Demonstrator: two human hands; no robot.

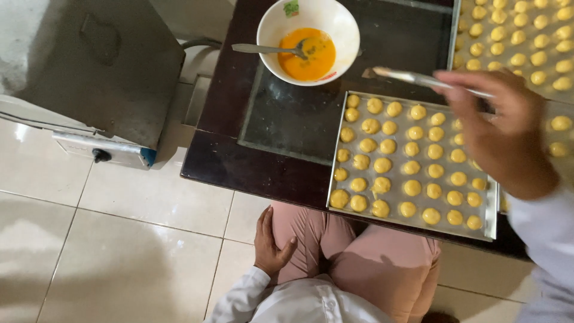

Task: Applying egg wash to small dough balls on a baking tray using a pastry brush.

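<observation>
1. Baking trays: two. Near tray (335, 179); far-right tray (455, 36), partly out of frame.
2. Dough balls (382, 165) on the near tray: about forty visible, in rows; some are hidden by the right hand (502, 134), so the exact count cannot be told.
3. Dough balls on the far-right tray: not countable; tray cropped.
4. Bowls: one white bowl (281, 24) of orange liquid.
5. Spoons: one (263, 49).
6. Brushes: one (412, 77).
7. Hands: two; left hand (270, 242).
</observation>
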